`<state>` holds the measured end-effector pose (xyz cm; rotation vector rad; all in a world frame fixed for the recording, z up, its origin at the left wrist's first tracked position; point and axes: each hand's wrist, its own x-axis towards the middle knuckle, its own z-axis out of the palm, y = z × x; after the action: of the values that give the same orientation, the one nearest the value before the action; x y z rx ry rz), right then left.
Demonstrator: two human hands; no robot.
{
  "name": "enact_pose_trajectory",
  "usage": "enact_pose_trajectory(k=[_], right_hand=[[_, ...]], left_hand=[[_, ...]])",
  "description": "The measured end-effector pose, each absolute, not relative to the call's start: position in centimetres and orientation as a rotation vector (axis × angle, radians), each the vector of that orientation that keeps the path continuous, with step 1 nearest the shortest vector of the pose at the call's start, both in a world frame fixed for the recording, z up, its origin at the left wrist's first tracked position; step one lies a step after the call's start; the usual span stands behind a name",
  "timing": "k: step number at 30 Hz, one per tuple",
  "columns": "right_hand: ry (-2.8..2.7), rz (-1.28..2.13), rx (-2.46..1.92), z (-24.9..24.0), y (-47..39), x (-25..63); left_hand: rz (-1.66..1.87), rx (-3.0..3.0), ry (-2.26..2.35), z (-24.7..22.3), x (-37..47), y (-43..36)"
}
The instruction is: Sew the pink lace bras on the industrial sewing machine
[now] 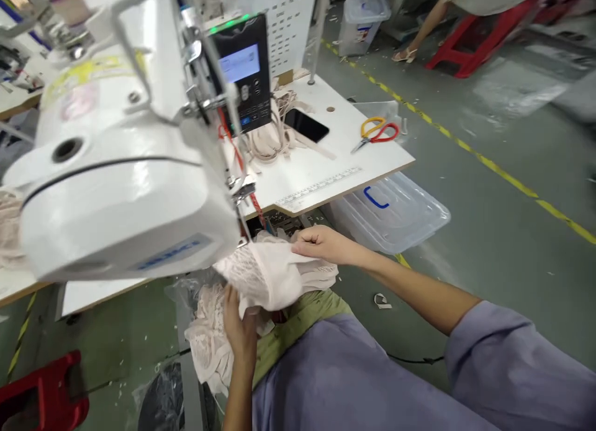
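Note:
A cream lace bra (270, 272) is stretched between my two hands, its upper edge under the needle area of a white sewing machine (125, 213). My right hand (321, 243) pinches the smooth fabric on the right side, thumb on top. On the lower left, my left hand (239, 325) grips the lace edge, its fingertips partly hidden behind the cloth. More cream lace pieces (209, 338) hang in a heap beside my left wrist. Folded cream fabric lies below my right hand, over my lap.
On the white table (344, 164) lie scissors (375, 133), a phone (306, 125) and cream straps (267, 142), near a control panel (244, 71). A lidded clear plastic box (395, 210) sits below the table's right edge. A red stool (46, 390) stands at lower left; another person sits far right.

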<state>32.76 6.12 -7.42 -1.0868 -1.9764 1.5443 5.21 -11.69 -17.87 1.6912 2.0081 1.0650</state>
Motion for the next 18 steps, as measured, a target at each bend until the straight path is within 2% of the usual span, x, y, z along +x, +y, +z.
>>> enact_pose_trajectory(k=[3,7,8,13,18], right_hand=[[-2.042,1.315,-1.235,-7.6,8.3,37.2],[-1.929,0.408,-1.762,-8.7,14.4,45.2],[-1.878,0.295,-1.855,-9.0,16.2,47.0],[-1.823,0.192,-2.061,-10.0,23.6,50.2],[-1.959,0.119,-1.998,-10.4,25.6,45.5]], left_hand=[[1.123,1.986,2.055,-17.0,5.1,-10.9],[0.781,2.347,1.83,-18.1,8.9,-8.0],[0.674,2.371,1.78,-18.6,10.2,-7.5],[0.496,2.411,1.769,-20.7,13.4,-7.2],[0.495,2.385,1.857,-20.9,12.8,-8.7]])
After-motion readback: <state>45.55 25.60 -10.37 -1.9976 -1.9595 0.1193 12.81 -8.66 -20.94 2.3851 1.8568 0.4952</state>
